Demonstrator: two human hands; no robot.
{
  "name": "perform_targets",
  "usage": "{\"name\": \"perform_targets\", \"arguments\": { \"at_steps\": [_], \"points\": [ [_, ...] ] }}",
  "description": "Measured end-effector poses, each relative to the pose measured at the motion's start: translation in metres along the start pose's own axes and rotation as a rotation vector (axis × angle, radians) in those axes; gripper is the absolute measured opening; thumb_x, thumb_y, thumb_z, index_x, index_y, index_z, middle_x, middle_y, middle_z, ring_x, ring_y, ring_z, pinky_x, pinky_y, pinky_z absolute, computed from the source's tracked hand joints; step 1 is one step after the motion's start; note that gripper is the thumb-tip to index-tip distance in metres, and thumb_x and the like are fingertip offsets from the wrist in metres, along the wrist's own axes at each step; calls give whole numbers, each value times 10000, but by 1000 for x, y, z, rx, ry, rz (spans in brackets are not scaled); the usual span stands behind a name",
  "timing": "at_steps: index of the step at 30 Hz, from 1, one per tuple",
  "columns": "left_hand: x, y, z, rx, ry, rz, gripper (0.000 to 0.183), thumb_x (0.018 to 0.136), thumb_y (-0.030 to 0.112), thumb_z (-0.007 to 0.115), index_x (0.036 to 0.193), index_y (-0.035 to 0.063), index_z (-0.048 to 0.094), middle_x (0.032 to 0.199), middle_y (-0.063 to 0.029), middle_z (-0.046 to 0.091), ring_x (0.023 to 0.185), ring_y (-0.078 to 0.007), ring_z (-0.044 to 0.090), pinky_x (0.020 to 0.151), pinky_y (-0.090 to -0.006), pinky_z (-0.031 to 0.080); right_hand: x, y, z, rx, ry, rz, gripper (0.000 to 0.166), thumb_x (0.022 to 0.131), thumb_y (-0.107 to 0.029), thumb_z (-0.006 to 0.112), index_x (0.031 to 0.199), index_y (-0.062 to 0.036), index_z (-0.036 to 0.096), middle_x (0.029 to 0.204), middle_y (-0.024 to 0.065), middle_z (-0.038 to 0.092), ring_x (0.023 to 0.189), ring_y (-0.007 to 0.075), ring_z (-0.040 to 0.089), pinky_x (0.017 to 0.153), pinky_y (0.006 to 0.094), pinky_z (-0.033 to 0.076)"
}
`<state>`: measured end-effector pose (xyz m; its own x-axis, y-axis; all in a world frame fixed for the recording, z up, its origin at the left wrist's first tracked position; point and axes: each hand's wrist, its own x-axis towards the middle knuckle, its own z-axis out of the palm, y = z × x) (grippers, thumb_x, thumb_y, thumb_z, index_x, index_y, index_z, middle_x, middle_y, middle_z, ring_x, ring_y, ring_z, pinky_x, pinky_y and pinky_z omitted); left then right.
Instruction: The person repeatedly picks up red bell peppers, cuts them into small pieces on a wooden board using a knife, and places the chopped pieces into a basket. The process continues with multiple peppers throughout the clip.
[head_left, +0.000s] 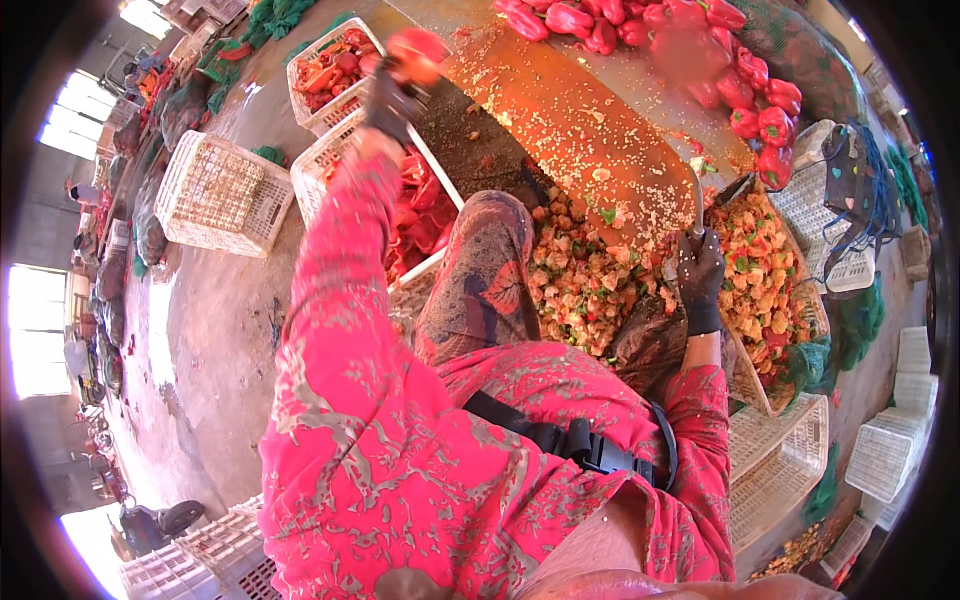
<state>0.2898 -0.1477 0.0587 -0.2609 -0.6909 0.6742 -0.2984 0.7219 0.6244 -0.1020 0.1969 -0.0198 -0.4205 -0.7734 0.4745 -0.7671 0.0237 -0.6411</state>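
Note:
Out to the left, my left hand (394, 101) in a dark glove grips a red bell pepper (416, 56). Both are blurred. Below that hand stands a white plastic crate (304, 176) of red pepper pieces (424, 202). My right hand (699, 262), also gloved, is closed around a thin metal tool (699, 202) held upright; its handle is hidden by my fingers. That tool is beside the rounded end of an orange-stained board (585, 142) strewn with pepper seeds. Pepper cores (577, 277) are heaped under the board's edge, near my knee.
Whole red peppers (772, 124) are piled beyond the board. A second crate (300, 105) holds more pepper pieces. At right, a crate (757, 390) is full of cores. An overturned crate (225, 195) stands at left, and other crates (787, 442) lie at right.

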Motion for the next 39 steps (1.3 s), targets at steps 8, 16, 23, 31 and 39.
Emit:
{"name": "perform_targets", "arguments": {
  "at_steps": [8,16,23,31,39],
  "points": [
    [18,1,-105,-830,225,-584,151,729,144,646,857,75,604,809,-60,646,712,-214,623,614,-334,526,5,-2,1,53,-41,46,153,843,-132,615,927,-45,520,672,92,586,581,156,556,549,340,458],
    [-40,-105,-99,-77,327,-1063,333,811,246,640,1070,49,574,851,-109,632,550,-178,514,474,-287,427,27,12,2,308,215,53,120,813,-81,641,856,-47,534,685,22,553,562,126,517,532,283,437],
    [30,-3,149,-502,-190,-614,250,816,126,608,1057,67,573,887,-44,616,650,-128,581,496,-228,453,34,1,-13,1195,437,637,141,772,-26,647,870,-20,545,730,28,519,570,131,500,492,274,454],
    [0,182,367,-53,-627,366,403,731,321,671,960,0,590,937,-188,620,887,-327,596,792,-408,465,41,-12,-37,1436,656,617,144,796,-43,622,910,-40,534,728,49,545,577,157,537,480,280,443],
    [-50,182,464,96,-889,197,337,691,340,691,754,32,570,735,-153,601,741,-321,593,690,-397,469,40,-10,-57,1491,613,781,169,797,-80,627,934,-59,529,735,36,553,561,138,537,425,231,406]
  ]
}}
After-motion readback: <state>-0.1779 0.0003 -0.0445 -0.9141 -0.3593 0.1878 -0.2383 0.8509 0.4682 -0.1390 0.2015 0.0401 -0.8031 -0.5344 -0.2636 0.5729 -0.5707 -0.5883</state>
